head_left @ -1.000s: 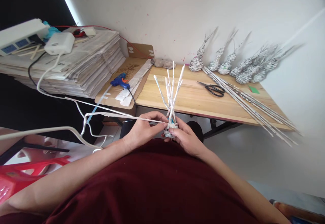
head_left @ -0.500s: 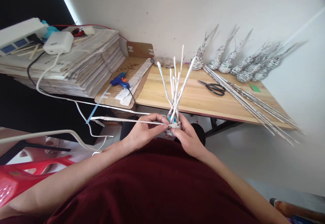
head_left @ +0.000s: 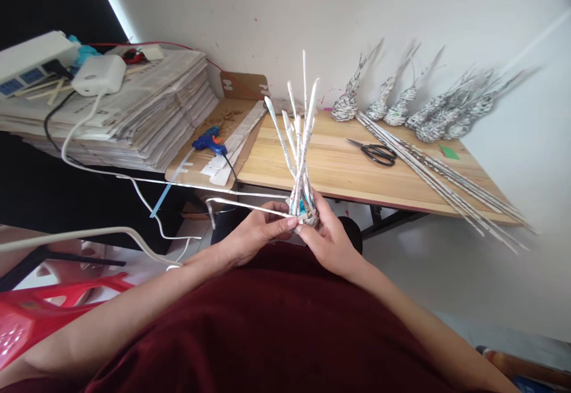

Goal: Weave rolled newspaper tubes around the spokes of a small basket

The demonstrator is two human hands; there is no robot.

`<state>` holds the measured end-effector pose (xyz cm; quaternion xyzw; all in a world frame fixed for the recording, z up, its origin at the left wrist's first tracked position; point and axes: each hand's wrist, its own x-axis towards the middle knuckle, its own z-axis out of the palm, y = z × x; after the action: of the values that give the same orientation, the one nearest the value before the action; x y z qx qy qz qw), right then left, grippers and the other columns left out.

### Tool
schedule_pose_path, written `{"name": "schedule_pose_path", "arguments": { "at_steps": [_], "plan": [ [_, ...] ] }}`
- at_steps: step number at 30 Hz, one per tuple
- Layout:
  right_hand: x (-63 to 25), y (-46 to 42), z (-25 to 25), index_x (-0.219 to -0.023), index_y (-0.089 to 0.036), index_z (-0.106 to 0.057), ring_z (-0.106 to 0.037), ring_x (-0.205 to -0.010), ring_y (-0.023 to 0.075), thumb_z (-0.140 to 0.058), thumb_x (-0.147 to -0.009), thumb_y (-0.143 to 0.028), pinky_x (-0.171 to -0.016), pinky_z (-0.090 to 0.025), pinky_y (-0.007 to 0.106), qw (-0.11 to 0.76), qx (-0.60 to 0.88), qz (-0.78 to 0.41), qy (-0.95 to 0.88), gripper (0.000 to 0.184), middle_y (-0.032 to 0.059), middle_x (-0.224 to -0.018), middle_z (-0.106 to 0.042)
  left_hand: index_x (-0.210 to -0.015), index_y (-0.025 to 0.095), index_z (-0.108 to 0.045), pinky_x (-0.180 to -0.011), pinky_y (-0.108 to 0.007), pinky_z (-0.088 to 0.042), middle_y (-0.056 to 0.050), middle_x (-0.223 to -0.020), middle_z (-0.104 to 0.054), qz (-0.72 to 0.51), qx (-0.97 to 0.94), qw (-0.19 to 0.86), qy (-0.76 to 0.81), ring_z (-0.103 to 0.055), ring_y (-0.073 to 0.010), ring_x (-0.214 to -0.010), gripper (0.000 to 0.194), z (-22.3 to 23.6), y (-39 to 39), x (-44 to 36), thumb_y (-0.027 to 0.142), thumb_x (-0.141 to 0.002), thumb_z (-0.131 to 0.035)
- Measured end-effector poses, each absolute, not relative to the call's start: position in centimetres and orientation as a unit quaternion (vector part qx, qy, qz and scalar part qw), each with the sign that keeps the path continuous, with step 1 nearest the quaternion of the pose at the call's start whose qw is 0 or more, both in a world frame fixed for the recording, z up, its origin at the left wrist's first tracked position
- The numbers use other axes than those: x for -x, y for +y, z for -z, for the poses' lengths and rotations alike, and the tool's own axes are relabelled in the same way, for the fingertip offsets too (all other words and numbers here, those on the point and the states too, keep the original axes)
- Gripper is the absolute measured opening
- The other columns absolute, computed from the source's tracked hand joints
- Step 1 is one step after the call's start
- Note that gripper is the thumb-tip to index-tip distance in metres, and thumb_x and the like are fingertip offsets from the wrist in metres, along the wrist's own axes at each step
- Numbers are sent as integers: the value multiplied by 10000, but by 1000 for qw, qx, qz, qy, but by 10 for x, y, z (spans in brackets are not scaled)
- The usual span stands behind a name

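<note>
Close to my body I hold a small woven paper base (head_left: 311, 219) with a bit of blue showing inside. Several rolled paper sticks (head_left: 300, 164) rise from it, crossing and leaning. My right hand (head_left: 329, 235) wraps the base from the right, thumb in front. A loose paper strand (head_left: 250, 206) runs out leftward from the base and bends down at its far end; my left hand (head_left: 261, 229) pinches it against the front of the base. Behind it a second long strand (head_left: 200, 187) also reaches left. The fingertips behind the base are hidden.
Black scissors (head_left: 378, 153) and long paper sticks (head_left: 439, 179) lie on the wooden table (head_left: 267, 167). Several woven gourd-like pieces (head_left: 345, 107) stand by the wall. At left are a blue glue gun (head_left: 210, 141), stacked newspapers (head_left: 169, 113), a white cable (head_left: 66, 143) and a red stool (head_left: 31, 321).
The woven base has turned a little, and its upright sticks now lean more to the left. The front loose strand has swung, with its far end now bent downward. Both hands keep hold.
</note>
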<state>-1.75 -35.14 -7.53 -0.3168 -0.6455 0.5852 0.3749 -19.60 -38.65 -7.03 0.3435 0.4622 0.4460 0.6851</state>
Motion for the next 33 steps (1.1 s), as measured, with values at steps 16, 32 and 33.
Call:
{"name": "schedule_pose_path", "arguments": {
  "at_steps": [16,32,33],
  "plan": [
    [68,-340,43,-1599,-277,-292,-557,-1280,229,-586,-958,-223,-1144,-406,396,253,224,-622,-706,707,66,-1443,-565,-1094,161,-699,-907,-335,-517,-89,-1000,-757,-583,-317,682,306,-707,-208,-923,487,86,-401,230,454,-744,-868],
    [190,-248,28,-1142,-190,-751,-713,-921,215,-622,-913,-277,-871,-534,353,118,318,-301,-891,276,93,-1032,-781,-1294,231,-660,-875,-368,-588,-98,-1121,-765,-766,-234,470,372,-734,-269,-1029,627,66,-463,329,306,-719,-899],
    [205,-248,27,-1088,-205,-765,-715,-916,212,-614,-917,-275,-872,-530,343,111,310,-289,-899,238,78,-1005,-788,-1304,237,-654,-872,-375,-592,-97,-1130,-763,-776,-228,457,370,-734,-272,-1032,643,63,-462,334,320,-715,-901]
  ]
}}
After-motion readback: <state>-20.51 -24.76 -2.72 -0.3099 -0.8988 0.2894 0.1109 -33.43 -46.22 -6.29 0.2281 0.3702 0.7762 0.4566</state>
